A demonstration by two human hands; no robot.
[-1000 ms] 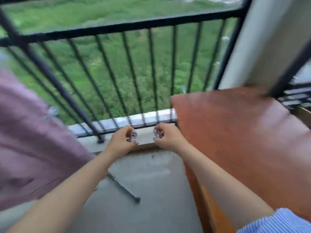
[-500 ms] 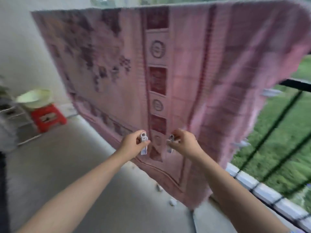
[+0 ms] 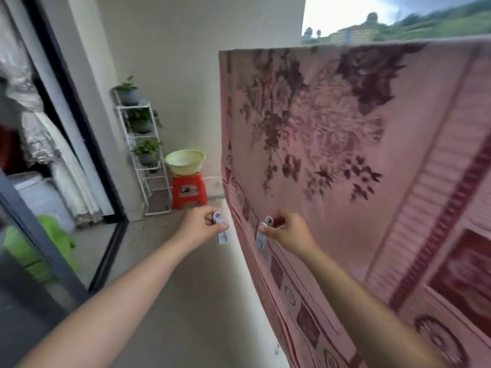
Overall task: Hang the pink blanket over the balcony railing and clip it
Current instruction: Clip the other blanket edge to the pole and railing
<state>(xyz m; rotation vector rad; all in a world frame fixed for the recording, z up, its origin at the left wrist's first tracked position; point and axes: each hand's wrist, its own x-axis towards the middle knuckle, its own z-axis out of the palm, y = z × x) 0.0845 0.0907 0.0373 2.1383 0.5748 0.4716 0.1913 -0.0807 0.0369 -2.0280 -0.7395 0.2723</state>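
Two clips in play, one per hand. Left hand (image 3: 203,226) pinches a pale clip (image 3: 221,229) between thumb and curled fingers, held out over the floor (image 3: 191,301), just left of the hanging cloth and apart from it. Right hand (image 3: 288,232) holds the second clip (image 3: 263,232) the same way, fingers curled round it, in front of the cloth's lower left border; whether the clip touches the fabric cannot be told. Pink blanket (image 3: 358,160) is draped over the railing, which is hidden under its top fold; its near face hangs almost to the floor, with the left edge hanging free. No clip shows along the top edge in this view, so clipping reads as not yet done here. Risks, as judgement: both hands sit low, well below the rail, so each clip must be raised to the fold; a clip biting only one layer of plush fabric, or cloth without the bar, would likely let go. Much cloth hangs on this side, and its weight or wind could drag the blanket off before it is pinned. A pinch grip on a small sprung clip can slip when squeezed open, dropping it to the floor or over the rail. Plant rack (image 3: 142,144), green basin (image 3: 185,162) on a red stool (image 3: 189,191) stand by the far wall, clear of the work.
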